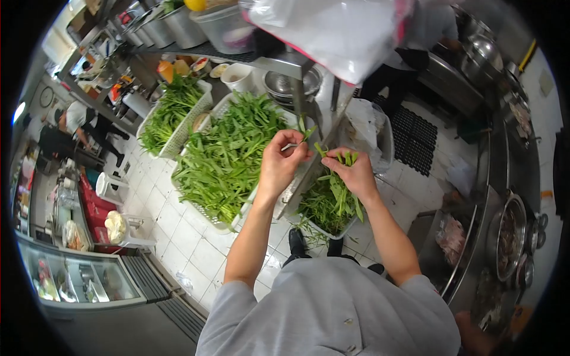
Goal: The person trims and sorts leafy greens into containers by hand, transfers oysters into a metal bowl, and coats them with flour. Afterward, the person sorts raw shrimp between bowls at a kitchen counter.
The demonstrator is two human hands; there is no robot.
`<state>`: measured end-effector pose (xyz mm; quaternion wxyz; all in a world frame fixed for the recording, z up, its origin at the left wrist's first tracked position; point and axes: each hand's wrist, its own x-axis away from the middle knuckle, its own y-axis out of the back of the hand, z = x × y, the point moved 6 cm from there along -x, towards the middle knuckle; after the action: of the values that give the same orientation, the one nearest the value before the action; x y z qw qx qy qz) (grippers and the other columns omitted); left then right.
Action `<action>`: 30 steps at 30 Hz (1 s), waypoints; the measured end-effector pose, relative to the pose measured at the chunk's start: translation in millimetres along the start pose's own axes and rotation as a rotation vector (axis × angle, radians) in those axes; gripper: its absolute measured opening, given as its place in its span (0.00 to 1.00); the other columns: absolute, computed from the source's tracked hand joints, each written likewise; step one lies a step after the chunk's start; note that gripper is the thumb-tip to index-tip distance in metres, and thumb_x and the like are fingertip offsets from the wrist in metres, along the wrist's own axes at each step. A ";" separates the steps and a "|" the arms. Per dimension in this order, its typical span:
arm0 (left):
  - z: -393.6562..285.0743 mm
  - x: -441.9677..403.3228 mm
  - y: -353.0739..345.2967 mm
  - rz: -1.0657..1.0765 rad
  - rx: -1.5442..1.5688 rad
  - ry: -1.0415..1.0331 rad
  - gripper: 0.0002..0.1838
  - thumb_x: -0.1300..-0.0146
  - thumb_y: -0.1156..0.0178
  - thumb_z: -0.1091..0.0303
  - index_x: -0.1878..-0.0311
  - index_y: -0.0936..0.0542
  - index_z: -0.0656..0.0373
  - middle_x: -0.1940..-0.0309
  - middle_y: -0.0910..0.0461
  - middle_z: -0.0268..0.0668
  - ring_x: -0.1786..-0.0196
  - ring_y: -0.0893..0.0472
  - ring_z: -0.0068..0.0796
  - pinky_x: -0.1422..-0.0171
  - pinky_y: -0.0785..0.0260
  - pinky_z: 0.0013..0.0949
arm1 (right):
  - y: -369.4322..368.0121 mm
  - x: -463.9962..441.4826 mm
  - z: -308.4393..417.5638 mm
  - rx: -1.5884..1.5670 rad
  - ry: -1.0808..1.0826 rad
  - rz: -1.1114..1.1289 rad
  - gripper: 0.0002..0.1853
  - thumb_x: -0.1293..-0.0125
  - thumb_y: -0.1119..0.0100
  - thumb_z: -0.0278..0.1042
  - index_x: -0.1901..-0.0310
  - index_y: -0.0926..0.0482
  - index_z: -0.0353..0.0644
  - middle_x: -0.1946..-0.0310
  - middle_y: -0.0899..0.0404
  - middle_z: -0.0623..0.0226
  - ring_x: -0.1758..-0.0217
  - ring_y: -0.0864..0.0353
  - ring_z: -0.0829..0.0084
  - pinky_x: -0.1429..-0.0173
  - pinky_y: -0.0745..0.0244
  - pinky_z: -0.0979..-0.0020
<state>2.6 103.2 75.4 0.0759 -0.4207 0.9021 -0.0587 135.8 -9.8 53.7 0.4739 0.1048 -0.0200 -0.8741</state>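
Observation:
My left hand (281,161) is closed in a pinch, with a short green sprig (306,130) showing at its fingertips. A small bunch of leafy green stems (340,188), like water spinach, is wrapped in the fingers of my right hand (356,177); leaves hang below the palm. The two hands are close together but apart. Beneath my right hand stands a tub of cut greens (323,209). To the left of my left hand, long leafy greens (228,157) fill a white perforated basket (205,221).
A second white basket (178,142) of greens stands farther left. Metal bowls (291,83) sit beside a steel post and shelf. A bin with a plastic liner (368,127) is right of my hands. Other people (83,121) work at far left and behind the hanging plastic bag (323,35).

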 end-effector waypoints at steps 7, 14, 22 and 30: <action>24.6 -19.5 -39.3 -0.012 -0.062 -0.075 0.06 0.33 0.42 0.73 0.56 0.25 0.66 0.64 0.21 0.34 0.60 0.18 0.25 0.51 0.26 0.27 | 51.4 23.0 -54.2 -0.154 -0.365 -0.062 0.12 0.38 0.33 0.32 0.58 0.19 0.32 0.73 0.21 0.69 0.80 0.32 0.86 0.80 0.42 0.79; 58.4 -10.8 -59.7 0.352 -0.838 -0.249 0.16 0.38 0.34 0.64 0.51 0.19 0.62 0.52 0.19 0.38 0.48 0.20 0.28 0.41 0.30 0.31 | 77.3 30.1 -73.5 -0.703 -0.406 -0.174 0.10 0.36 0.36 0.33 0.59 0.22 0.36 0.72 0.26 0.72 0.80 0.31 0.82 0.80 0.42 0.79; 84.1 -13.4 -70.1 0.450 -0.205 0.301 0.13 0.31 0.42 0.66 0.50 0.20 0.64 0.66 0.17 0.30 0.61 0.20 0.20 0.54 0.31 0.24 | 86.4 17.7 -64.6 -0.479 -0.367 -0.262 0.11 0.36 0.35 0.32 0.57 0.20 0.35 0.74 0.23 0.70 0.83 0.32 0.83 0.82 0.44 0.79; 59.8 -20.7 -63.4 0.448 -0.106 0.390 0.13 0.32 0.41 0.65 0.50 0.19 0.63 0.66 0.17 0.31 0.66 0.20 0.18 0.59 0.30 0.23 | 72.3 -11.1 -24.7 0.098 -0.153 0.024 0.16 0.39 0.32 0.39 0.55 0.17 0.36 0.77 0.24 0.76 0.81 0.33 0.86 0.78 0.40 0.78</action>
<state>74.4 76.0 29.4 -0.1097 -0.1956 0.9718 -0.0730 206.3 -38.7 41.1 0.4757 0.0607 -0.1000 -0.8718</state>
